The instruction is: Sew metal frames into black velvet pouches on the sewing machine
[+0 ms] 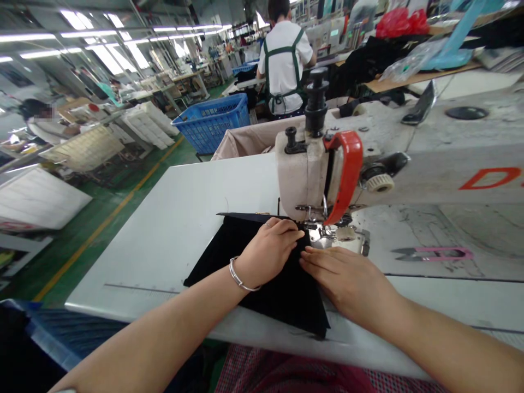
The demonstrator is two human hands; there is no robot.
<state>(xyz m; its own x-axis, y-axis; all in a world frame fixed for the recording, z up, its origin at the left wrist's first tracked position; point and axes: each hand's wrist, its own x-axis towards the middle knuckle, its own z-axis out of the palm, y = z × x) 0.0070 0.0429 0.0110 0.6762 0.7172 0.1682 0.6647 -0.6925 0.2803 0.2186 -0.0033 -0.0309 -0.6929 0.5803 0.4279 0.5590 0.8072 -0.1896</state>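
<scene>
One black fabric piece lies before us on the white sewing table. Our right hand rests flat and open at its right edge, gripping nothing; our left hand presses it with bent fingers, though we cannot tell whether they pinch. Just beside the fabric sits the metal presser foot. Farther off are a blue basket and a co-worker.

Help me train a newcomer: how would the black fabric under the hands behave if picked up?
The black fabric would probably flop, since it looks thin and lies mostly flat on the white sewing table. It seems light for its size, with little visible bulk. Its matte surface suggests little slipperiness.
</scene>
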